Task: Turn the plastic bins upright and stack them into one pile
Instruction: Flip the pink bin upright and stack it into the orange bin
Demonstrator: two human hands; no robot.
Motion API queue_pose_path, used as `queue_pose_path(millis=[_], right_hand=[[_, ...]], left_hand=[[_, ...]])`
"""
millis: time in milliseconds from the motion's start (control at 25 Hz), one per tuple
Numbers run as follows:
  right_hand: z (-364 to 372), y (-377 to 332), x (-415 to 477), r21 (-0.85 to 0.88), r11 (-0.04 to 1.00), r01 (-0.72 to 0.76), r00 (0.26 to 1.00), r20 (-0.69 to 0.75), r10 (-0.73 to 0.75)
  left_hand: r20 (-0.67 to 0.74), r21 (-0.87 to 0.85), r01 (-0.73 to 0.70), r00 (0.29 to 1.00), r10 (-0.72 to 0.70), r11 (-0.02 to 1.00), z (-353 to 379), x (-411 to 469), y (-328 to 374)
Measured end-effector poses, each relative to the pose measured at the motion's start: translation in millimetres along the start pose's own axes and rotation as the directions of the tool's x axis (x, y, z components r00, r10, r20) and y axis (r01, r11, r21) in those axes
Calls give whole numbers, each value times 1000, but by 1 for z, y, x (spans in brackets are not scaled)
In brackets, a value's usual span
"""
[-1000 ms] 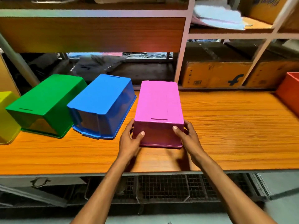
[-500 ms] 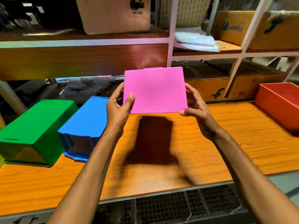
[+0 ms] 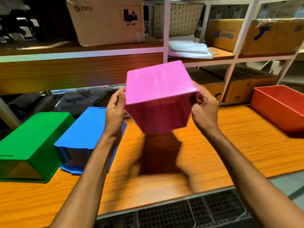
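Note:
I hold a pink bin (image 3: 158, 94) in the air above the wooden table (image 3: 213, 153), tilted so its flat bottom faces me and up. My left hand (image 3: 115, 111) grips its left edge and my right hand (image 3: 204, 109) grips its right edge. A blue bin (image 3: 87, 134) lies upside down on the table at the left, partly behind my left forearm. Left of it a green bin (image 3: 32, 142) also lies upside down. A red bin (image 3: 279, 106) stands upright, open side up, at the table's right end.
Shelves (image 3: 82, 53) rise behind the table with cardboard boxes (image 3: 107, 22) and a stack of papers (image 3: 187, 48). A wire mesh rack (image 3: 181, 213) sits below the table's front edge. The pink bin's shadow falls on the table in front of me.
Both hands lifted the pink bin off the table and raised it, then turned it so its bottom tips toward me. The view has shifted right, revealing the whole red bin.

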State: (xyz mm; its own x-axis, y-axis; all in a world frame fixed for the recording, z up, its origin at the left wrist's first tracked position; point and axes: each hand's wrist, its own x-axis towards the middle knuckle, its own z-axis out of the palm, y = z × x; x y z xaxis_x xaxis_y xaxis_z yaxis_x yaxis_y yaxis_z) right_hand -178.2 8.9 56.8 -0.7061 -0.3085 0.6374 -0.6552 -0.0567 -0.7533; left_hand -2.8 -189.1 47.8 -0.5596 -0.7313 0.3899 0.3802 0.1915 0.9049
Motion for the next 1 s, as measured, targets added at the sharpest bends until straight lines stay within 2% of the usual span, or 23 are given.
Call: queue_pose_path(millis=[80,160,240,320,400,480,560,600,680,800,880,1000], right_hand=[[-3,10,18,-60,996,-73,981,-185,61],[-5,28,27,-21,979,-204,952,-238,193],[-8,51,24,89,919,-385,887,-240,395],[-12,72,15,256,813,-523,790,-214,575],[-16,89,8,386,718,-578,708,-200,678],[-17,95,0,457,672,-583,683,-173,710],[-16,91,-14,506,617,-602,698,-40,714],[-17,87,-22,488,593,-641,700,56,712],[-26,79,-41,392,577,-716,682,219,697],[-38,63,-71,298,589,-751,660,342,669],[-34,48,-79,234,684,-691,714,372,593],[-16,18,-72,182,839,-513,816,405,411]], left_hand=[[115,63,-46,993,38,997,7,-6,-4],[190,175,-66,981,32,982,13,-21,-15],[193,350,-158,977,94,923,15,-36,-31],[232,554,-320,946,227,769,15,-49,-41],[359,657,-463,886,294,595,20,-56,-43],[402,717,-509,860,314,476,33,-65,-35],[371,741,-518,847,382,428,45,-67,-25],[343,741,-510,847,406,438,47,-63,-21],[268,706,-452,883,385,545,43,-48,-18],[66,617,-214,973,220,758,24,-23,-23],[-22,596,-111,988,155,795,8,-14,-43],[-13,581,-20,999,34,814,-13,-18,-79]])
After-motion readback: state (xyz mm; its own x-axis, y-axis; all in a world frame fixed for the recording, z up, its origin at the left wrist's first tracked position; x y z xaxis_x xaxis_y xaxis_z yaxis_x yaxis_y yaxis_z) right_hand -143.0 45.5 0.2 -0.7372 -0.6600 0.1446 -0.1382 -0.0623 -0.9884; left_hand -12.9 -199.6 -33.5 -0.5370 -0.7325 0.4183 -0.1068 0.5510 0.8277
